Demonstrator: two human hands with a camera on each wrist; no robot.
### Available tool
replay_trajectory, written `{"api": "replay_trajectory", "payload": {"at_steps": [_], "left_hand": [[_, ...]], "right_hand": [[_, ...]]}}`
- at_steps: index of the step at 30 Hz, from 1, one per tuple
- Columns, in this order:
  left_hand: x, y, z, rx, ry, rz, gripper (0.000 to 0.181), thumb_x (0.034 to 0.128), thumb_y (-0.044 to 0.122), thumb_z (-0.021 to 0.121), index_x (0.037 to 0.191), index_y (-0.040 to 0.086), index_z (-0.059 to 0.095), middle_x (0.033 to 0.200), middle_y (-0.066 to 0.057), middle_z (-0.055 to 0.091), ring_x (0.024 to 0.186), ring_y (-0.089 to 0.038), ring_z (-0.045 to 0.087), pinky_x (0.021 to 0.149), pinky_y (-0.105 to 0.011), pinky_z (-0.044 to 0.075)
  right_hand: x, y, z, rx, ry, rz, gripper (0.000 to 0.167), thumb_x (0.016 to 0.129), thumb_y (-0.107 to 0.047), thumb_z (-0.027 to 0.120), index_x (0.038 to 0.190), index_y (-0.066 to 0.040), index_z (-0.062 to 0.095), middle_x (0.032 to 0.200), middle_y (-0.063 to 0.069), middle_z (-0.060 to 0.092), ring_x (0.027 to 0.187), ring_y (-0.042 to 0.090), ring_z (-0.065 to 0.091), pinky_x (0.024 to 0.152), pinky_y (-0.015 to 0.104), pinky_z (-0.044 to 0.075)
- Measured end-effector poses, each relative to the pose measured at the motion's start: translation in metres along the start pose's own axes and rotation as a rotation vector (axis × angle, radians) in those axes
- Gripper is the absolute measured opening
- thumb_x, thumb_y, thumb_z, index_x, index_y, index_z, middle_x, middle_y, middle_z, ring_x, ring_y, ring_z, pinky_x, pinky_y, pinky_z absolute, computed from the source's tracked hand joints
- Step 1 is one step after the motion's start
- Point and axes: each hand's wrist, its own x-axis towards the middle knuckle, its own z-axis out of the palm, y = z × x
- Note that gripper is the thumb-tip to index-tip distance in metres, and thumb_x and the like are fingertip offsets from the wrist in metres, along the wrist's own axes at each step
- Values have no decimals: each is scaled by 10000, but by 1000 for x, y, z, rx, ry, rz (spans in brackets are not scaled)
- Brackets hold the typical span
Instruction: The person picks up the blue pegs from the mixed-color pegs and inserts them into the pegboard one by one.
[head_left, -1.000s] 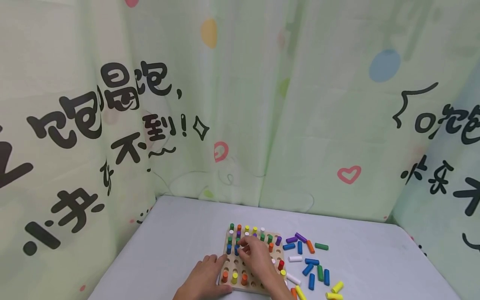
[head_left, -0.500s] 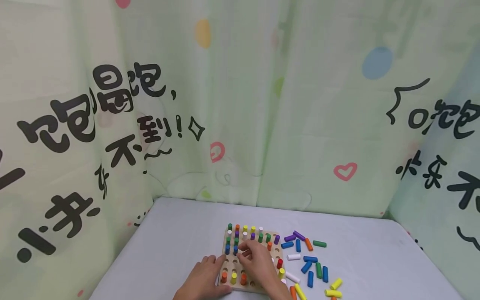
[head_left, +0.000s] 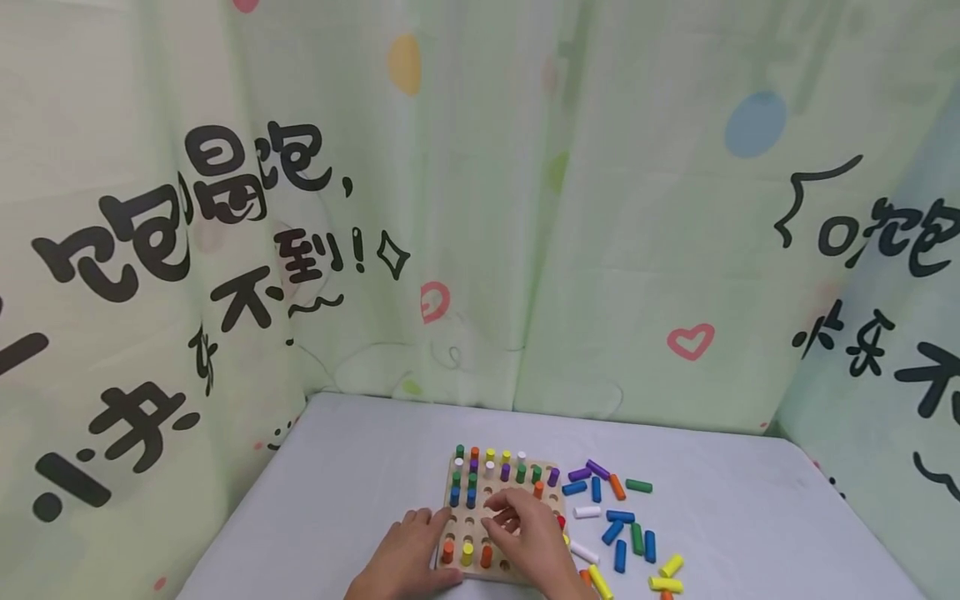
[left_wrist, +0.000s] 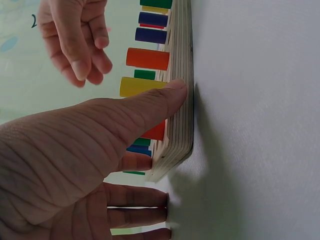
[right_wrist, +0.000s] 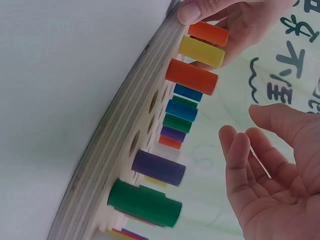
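A wooden pegboard (head_left: 480,574) stands on the table, with coloured pegs upright in many of its holes. My left hand (head_left: 408,552) rests at the board's front left corner; its thumb (left_wrist: 162,100) presses on the front edge while the other fingers extend along the left side. Over the middle of the board hovers my right hand (head_left: 528,533), fingers loosely bent, and the right wrist view shows nothing between them. Nearest its fingertips in the head view is a blue peg (head_left: 471,497), beside another blue peg (head_left: 454,497). An orange peg (right_wrist: 192,76) stands in the front row. The right hand hides part of the board.
Loose pegs lie scattered to the right of the board, among them a green peg (head_left: 639,486), a white peg (head_left: 587,512) and a yellow peg (head_left: 665,585). The white table (head_left: 360,467) meets a printed curtain (head_left: 480,208) behind.
My right hand has drawn back from the blue pegs, a little to the right and toward me, with its fingers parting. The left hand stays on the corner. The head view shifted slightly.
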Motion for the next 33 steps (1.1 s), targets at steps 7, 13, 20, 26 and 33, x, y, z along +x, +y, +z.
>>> {"api": "replay_trajectory", "payload": {"at_steps": [7,13,20,26,33], "left_hand": [[-2,-1,2,2,3,19,777,791,508,848,1388,84,586,1221,-170,633,1114,-346,590,1001,-587,487],[-3,0,2,3,6,26,787,795,519,839,1398,83,580,1233,-174,630,1119,-344,588,1005,-578,487],[-3,2,0,-2,28,35,773,802,496,840,1396,77,579,1239,-183,627,1124,-354,588,1004,-585,486],[-3,4,-1,-15,20,30,784,796,486,846,1404,69,578,1242,-188,624,1135,-363,582,1016,-602,474],[-1,2,-1,-9,10,18,791,791,489,853,1404,70,579,1232,-179,626,1122,-347,584,1009,-580,485]], "right_hand": [[-16,-2,-9,-5,-27,40,243,946,-188,750,1132,-44,691,1019,20,696,859,125,643,733,217,553],[-29,-3,-19,-36,-17,51,237,940,-206,757,1112,-52,702,1002,-8,686,836,95,624,726,229,552],[-42,8,-34,-105,12,29,201,921,-182,770,1061,-55,701,949,-31,676,780,31,611,659,203,532],[-49,24,-50,-140,-17,64,249,922,-200,766,1095,-31,704,972,-7,683,773,46,609,641,185,518],[-55,33,-59,-202,-14,127,273,917,-244,775,1070,-29,702,965,-4,675,748,87,593,653,199,529]]}}
